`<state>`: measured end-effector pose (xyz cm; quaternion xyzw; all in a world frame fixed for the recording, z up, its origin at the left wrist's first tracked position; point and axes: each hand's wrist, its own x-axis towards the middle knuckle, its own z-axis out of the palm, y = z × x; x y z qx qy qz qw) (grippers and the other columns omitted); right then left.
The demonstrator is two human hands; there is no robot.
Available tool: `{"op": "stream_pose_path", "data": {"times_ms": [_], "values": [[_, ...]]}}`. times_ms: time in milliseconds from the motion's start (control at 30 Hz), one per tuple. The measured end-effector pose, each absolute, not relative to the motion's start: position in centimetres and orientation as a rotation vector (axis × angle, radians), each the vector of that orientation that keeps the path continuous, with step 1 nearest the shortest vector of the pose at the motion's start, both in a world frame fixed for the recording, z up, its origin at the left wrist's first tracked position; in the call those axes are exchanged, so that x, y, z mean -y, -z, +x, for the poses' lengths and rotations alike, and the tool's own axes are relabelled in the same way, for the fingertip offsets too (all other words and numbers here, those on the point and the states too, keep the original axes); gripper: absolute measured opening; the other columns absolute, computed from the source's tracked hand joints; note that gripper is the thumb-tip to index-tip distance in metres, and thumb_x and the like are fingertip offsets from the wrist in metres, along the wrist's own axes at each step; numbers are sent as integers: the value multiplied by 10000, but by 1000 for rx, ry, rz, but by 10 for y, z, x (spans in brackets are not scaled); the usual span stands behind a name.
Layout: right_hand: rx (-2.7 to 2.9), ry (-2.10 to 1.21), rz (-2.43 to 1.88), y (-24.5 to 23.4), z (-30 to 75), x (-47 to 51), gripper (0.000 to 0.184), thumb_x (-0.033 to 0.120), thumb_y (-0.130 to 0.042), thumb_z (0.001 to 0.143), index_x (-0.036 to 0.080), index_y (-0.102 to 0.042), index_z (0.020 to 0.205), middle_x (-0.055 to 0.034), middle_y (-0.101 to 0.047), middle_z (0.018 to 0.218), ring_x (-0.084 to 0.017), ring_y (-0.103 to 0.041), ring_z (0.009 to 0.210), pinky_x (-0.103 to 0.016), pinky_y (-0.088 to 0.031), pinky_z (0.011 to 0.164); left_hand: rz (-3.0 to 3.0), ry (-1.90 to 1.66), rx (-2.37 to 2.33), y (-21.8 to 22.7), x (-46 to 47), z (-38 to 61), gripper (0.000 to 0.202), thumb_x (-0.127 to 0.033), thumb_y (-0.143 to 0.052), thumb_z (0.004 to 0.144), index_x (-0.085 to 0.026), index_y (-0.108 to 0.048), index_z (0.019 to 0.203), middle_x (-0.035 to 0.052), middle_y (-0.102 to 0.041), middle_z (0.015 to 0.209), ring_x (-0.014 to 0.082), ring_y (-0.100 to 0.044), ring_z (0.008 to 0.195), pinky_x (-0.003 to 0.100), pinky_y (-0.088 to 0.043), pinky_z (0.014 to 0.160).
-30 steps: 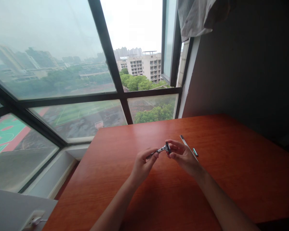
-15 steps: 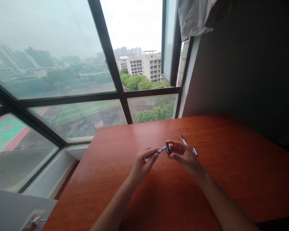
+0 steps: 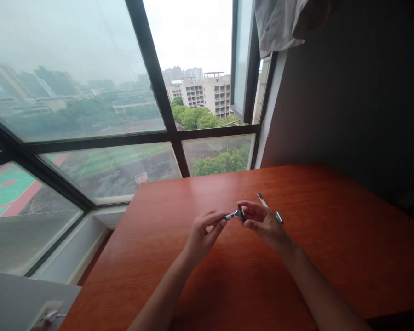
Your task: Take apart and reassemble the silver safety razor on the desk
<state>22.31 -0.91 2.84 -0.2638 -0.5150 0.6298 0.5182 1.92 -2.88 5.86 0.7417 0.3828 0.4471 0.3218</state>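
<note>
A silver and black razor (image 3: 232,215) is held above the table between my two hands, its head turned to the right. My left hand (image 3: 203,232) pinches the dark handle between thumb and fingers. At the other end, the thumb and fingers of my right hand (image 3: 266,226) close on the razor's black head, hiding part of it. Behind my right hand lie a slim silver piece with a dark tip (image 3: 261,199), partly covered by the hand, and a small dark piece with a green and white strip (image 3: 279,217).
The reddish-brown wooden table (image 3: 148,257) reaches to the windows, whose dark frame (image 3: 124,141) stands beyond its far edge. A dark wall (image 3: 338,101) rises on the right. At the lower left, a plug sits in a wall socket (image 3: 50,316).
</note>
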Motion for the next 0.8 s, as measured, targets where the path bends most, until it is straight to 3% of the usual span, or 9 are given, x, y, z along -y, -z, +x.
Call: {"op": "stream_pose_path", "data": {"times_ms": [800], "values": [[1235,-1543,-605,-32,224,11,464,220,-795,694,278,-657,1133,-34,-687,947,-153,-617,863,-269,-484,770,1977,-1174,-984,-57,28,18,222,-258,-546,897,-145,-695,1018,74,-640,835,155,-550,736,247,-407,654]]}}
